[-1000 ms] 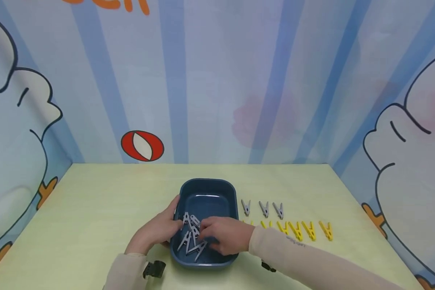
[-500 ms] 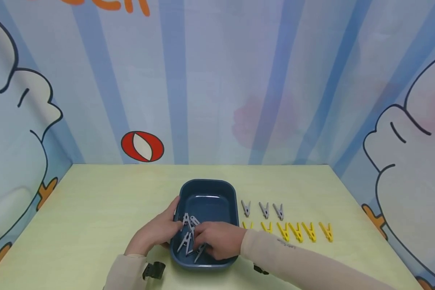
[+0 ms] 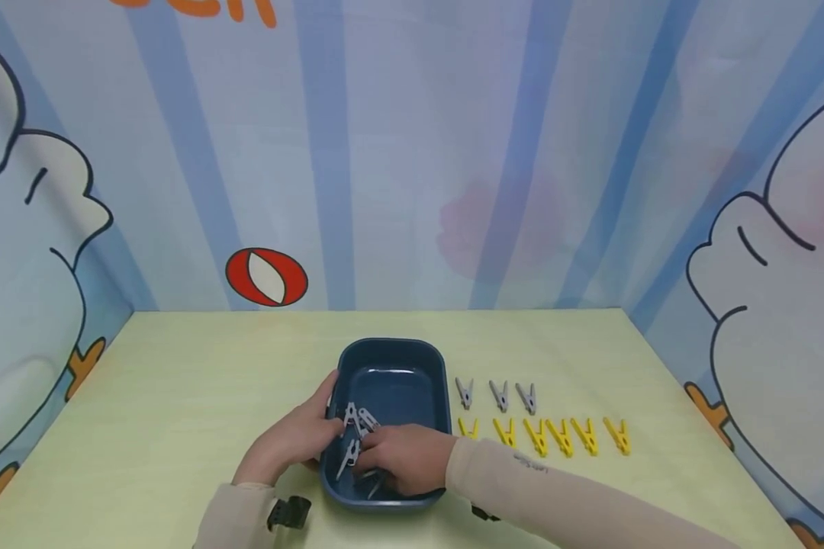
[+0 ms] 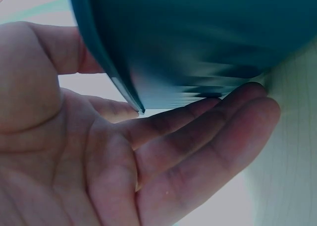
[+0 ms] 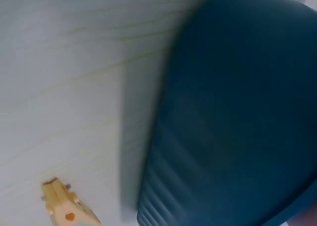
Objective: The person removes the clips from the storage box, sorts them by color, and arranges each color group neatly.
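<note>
Pale table (image 3: 206,381), lower centre: left hand (image 3: 294,440) is pinching tub (image 3: 398,393), right hand (image 3: 408,457) hiding its grip, grey clips (image 3: 352,451) seeming light, stiff, pinchable mid-body.

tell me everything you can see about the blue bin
The blue bin is a deep, rounded rectangular container with a smooth rim, looking like glossy plastic, with ridges on its outer wall. It sits open side up on the pale table, its long side pointing away from the person. Grey clips lie inside its near half. The left hand holds its left rim; the right hand reaches in, its fingertips hidden.
</note>
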